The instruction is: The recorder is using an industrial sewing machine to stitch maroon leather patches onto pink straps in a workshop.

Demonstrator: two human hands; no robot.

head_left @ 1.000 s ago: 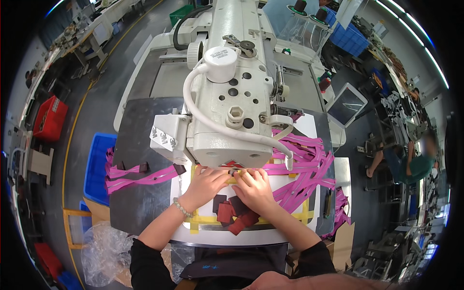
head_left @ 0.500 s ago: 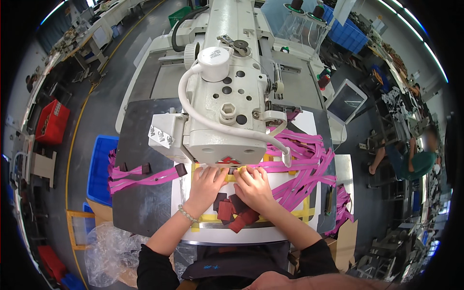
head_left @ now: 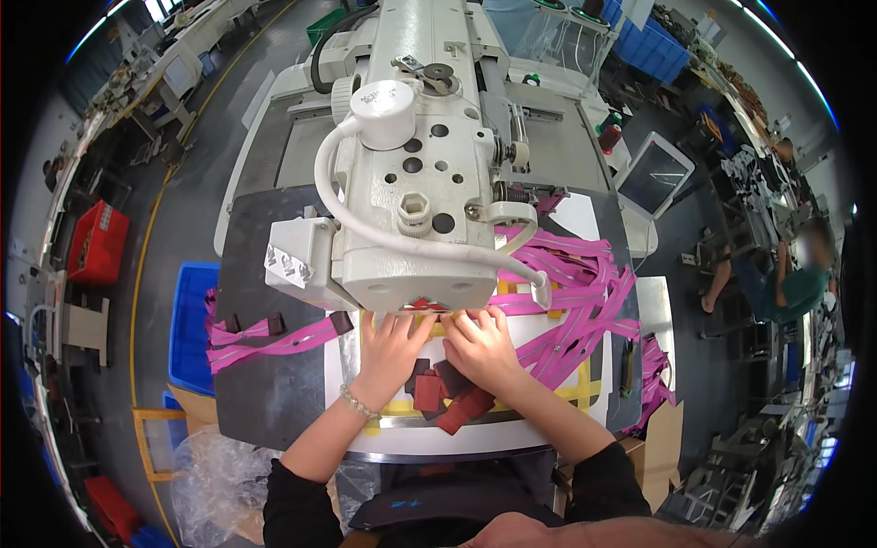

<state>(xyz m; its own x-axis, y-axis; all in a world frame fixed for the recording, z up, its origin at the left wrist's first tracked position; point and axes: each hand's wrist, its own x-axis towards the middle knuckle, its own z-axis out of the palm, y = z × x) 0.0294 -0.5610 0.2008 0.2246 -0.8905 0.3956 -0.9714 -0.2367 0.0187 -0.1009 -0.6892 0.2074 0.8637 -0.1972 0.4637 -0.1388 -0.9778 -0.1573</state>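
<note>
Both hands work at the front lower edge of a white sewing machine head (head_left: 411,274). My left hand (head_left: 391,352), a bead bracelet at its wrist, has its fingers stretched and apart, the tips partly hidden beneath the head. My right hand (head_left: 480,347) bends its fingers close beside it; whatever lies under them is hidden. Pink zipper strips (head_left: 566,297) pile up to the right, one running in behind my right hand. Dark red fabric tabs (head_left: 427,393) lie loosely between my wrists on a white sheet with yellow tape (head_left: 402,406).
More pink zippers with dark tabs (head_left: 292,340) lie on the dark table at left, beside a blue bin (head_left: 194,315). A screen (head_left: 653,183) stands at back right. Clear plastic (head_left: 215,484) and a cardboard box (head_left: 658,452) are below. Another person (head_left: 795,288) sits far right.
My view has shifted slightly, so the machine head appears further left. My fingers have slid further in under its front edge, covering the small dark piece seen between them earlier.
</note>
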